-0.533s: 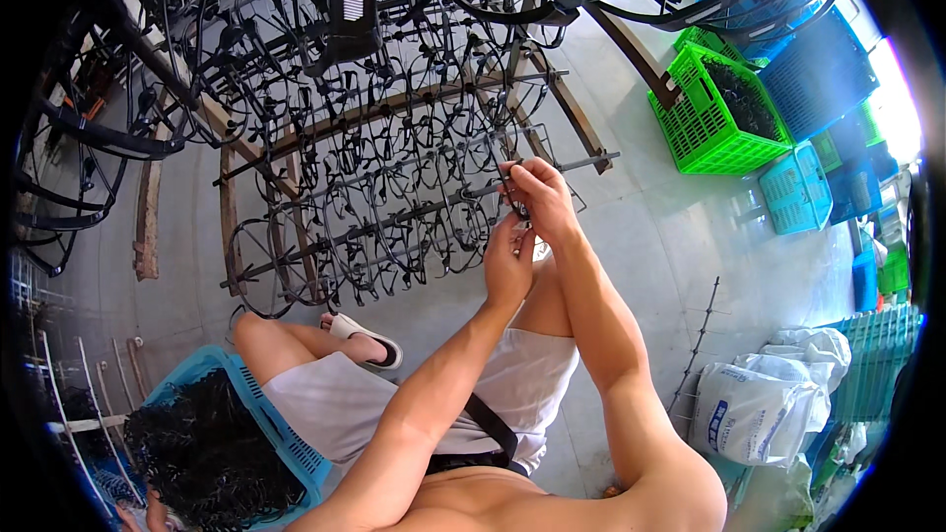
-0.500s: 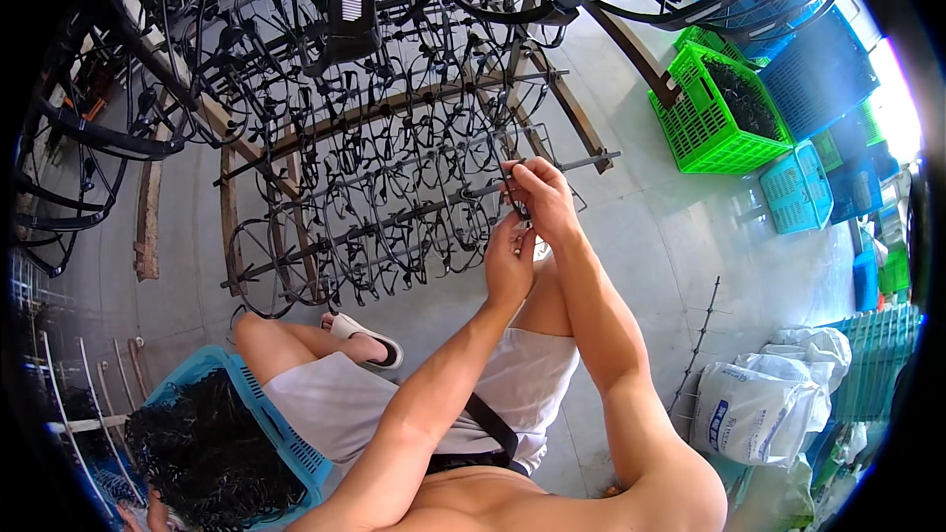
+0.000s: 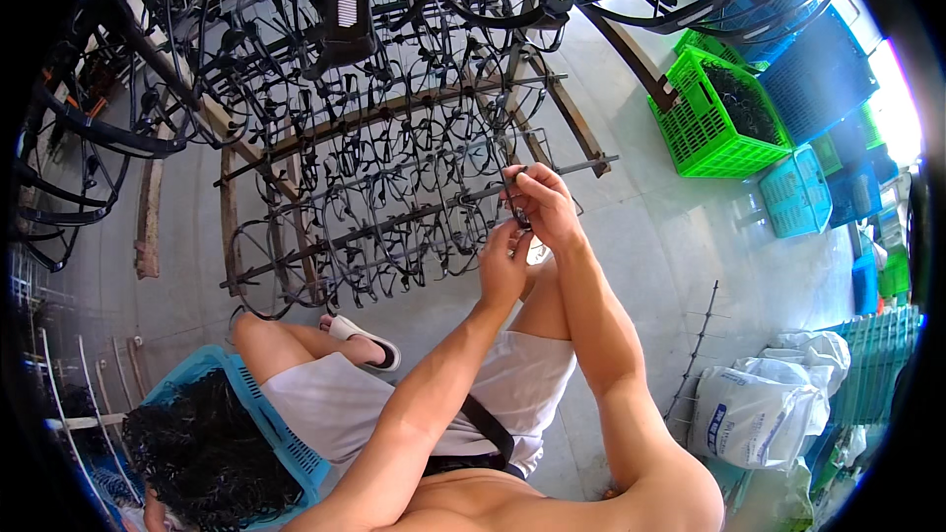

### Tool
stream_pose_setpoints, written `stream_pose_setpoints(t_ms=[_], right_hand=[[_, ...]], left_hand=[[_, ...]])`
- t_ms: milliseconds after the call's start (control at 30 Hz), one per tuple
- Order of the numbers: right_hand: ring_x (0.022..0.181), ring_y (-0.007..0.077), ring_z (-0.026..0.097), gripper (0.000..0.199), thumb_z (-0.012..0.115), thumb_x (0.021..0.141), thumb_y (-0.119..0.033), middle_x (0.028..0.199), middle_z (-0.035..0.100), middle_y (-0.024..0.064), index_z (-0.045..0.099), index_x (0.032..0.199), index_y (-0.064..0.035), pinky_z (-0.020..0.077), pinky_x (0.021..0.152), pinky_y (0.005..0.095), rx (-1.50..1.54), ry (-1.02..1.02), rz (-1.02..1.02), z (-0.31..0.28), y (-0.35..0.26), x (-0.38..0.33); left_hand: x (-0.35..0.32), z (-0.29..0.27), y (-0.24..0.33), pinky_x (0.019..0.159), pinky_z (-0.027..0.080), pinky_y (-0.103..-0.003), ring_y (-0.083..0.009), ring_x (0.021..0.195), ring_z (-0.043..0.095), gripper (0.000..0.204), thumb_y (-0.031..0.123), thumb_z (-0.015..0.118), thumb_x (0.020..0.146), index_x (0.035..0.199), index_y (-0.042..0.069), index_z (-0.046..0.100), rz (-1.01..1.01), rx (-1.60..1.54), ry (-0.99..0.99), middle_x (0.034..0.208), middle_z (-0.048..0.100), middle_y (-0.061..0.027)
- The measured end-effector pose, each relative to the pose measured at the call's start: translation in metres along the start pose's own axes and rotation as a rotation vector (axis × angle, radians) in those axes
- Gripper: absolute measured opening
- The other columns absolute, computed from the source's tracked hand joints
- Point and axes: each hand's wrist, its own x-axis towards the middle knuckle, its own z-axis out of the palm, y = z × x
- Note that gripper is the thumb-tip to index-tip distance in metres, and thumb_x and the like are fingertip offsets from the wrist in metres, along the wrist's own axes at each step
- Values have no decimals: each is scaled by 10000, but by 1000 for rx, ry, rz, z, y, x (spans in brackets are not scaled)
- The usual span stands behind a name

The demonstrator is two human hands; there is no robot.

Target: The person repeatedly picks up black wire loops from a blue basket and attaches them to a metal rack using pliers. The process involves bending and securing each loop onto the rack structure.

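I see the right hand point(image 3: 548, 209) pinch a small black part point(image 3: 523, 224) in its fingers, the left hand point(image 3: 504, 264) pinching it just below. From that part, the rack point(image 3: 394, 106) stands toward ten o'clock, the green crate point(image 3: 693, 125) toward two, the blue basket point(image 3: 280, 428) between seven and eight.

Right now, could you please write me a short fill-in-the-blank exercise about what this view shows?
1. The slim piece held in the right hand is ____ in colour.
2. By height in the picture, the left hand is ____ than the right hand.
3. The open crate beside the person's left leg, heaped with tangled dark strips, is ____ in colour.
4. The white plastic sack is on the person's ____ side.

Missing words: black; lower; blue; right.
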Motion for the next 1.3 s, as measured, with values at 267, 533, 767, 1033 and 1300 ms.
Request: stream_pose_setpoints(t_ms=[267,533,767,1033,1300], right_hand=[[755,162,620,153,554,894,-84,1000,618,87,517,747,-61,469,644,261,-25,49,4,-1,-3,-11],[724,138,578,159,555,892,-82,972,625,89,500,744,-61,455,628,251,-44,121,-33,4,4,-8],[731,135,575,129,543,888,-72,959,624,109,508,769,-38,479,681,265,-11,141,-38,-4,9,-24],[737,143,594,78,532,858,-69,847,625,80,561,803,-22,493,705,275,-131,133,-23,-12,17,-29],[708,131,580,102,525,857,-91,866,624,78,538,773,-35,488,666,269,-159,161,-37,-10,19,-26]], left_hand=[[8,-4,3,576,466,-326,-236,636,606,166,135,662,819,822,-10,581,26,-37,-47,726,602,-131],[11,2,12,642,465,-372,-274,707,607,107,100,619,826,854,16,559,-300,-9,-110,753,588,-123],[26,-12,85,874,403,-290,-153,916,519,238,70,531,826,1047,-11,495,-620,-476,107,901,543,-59],[123,3,79,540,418,-397,-191,715,488,178,227,542,876,839,54,518,-815,-377,-53,783,500,-44],[125,0,72,562,506,-259,-157,670,601,336,-17,605,827,1144,-83,514,-735,-469,71,844,621,-115]])
